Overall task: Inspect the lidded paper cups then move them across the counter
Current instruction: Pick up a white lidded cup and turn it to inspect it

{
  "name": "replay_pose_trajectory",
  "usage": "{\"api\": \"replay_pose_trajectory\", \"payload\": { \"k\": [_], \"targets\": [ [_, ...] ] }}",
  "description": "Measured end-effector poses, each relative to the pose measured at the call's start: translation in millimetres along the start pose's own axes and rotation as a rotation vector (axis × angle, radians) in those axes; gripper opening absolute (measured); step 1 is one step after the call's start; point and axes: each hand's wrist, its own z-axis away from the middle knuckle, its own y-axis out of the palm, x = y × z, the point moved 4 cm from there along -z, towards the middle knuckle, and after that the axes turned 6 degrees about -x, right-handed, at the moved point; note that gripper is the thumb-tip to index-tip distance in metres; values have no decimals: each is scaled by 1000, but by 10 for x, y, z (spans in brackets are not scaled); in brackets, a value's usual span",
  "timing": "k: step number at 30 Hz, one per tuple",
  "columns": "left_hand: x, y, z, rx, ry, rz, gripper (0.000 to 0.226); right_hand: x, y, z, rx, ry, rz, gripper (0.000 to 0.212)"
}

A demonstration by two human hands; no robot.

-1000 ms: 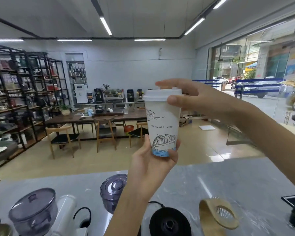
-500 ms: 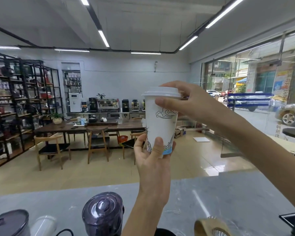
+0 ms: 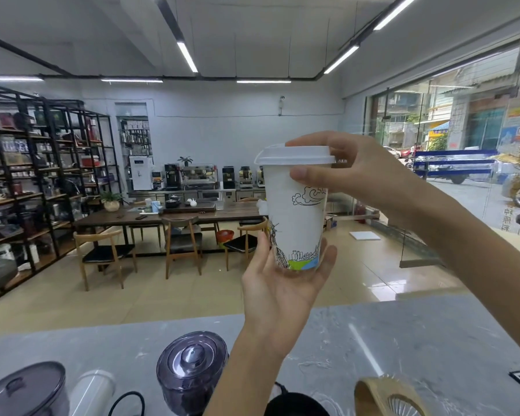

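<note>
The left hand [image 3: 282,283] cradles the base of the white lidded paper cup [image 3: 297,217] on a nearly flat palm, grip loose, thumb lying up the wall. The cup is held high above the grey marble bench [image 3: 403,340], upright, its long axis near vertical, with the white plastic lid [image 3: 294,156] uppermost. The right hand [image 3: 357,175] pinches the top, thumb on the wall under the lid and fingers behind. This looks like the inspection step. Next the cup needs lowering level and setting down across the bench.
</note>
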Motion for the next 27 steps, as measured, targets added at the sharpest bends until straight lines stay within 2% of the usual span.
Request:
{"api": "replay_pose_trajectory", "payload": {
  "k": [3, 7, 10, 13, 15, 17, 19, 21, 25, 27],
  "targets": [
    [2, 52, 60, 118, -205, 141, 69, 8, 3, 4, 66, -13, -134, 42],
    [-52, 37, 50, 129, -216, 188, 67, -35, 21, -10, 101, -9, -217, 42],
    [-67, 3, 12, 96, -116, 144, 59, -24, 22, -11, 148, -14, -140, 50],
    [-52, -18, 3, 102, 104, 10, 45, 33, -9, 21, 186, 10, -48, 76],
    [-27, -8, 11, 116, 232, -84, 54, 55, 26, 75, 210, 51, -20, 85],
    [0, 14, 17, 103, 325, -172, 70, 76, 100, 129, 184, 69, -29, 85],
    [34, 35, 24, 96, 365, -223, 71, 108, 139, 153, 111, 49, -66, 81],
    [47, 51, 36, 100, 367, -233, 72, 135, 137, 151, 67, 29, -81, 72],
    [27, 45, 36, 103, 336, -184, 96, 146, 108, 144, 65, 41, -121, 59],
    [42, 39, 45, 99, 272, -154, 94, 138, 104, 150, 60, 38, -134, 58]
  ]
}}
